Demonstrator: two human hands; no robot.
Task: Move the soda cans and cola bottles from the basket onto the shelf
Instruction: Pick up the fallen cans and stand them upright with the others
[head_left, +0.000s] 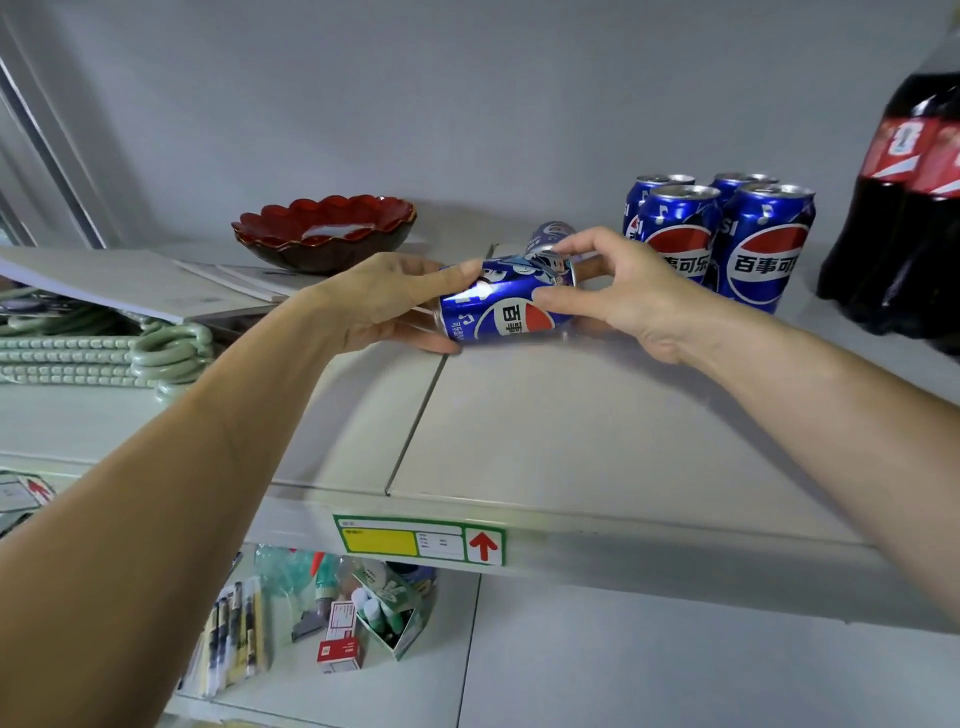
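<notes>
Centrally, held can: we see a blue soda can (506, 304) lying on its side just above the shelf (571, 431), between both hands.
Left hand (387, 301): fingers curled round the can's base end, thumb on top.
Right hand (618, 291): thumb and fingers pinching the can's top end.
Second can (551, 236): just behind the held one; we cannot tell what holds it.
Standing cans (722, 239): four upright, grouped at the right rear of the shelf.
Cola bottles (906, 208): upright at far right, beside the cans.
Red bowl (324, 231): rear left, well apart from the cans.
Price label (418, 540): on the shelf's front edge.
</notes>
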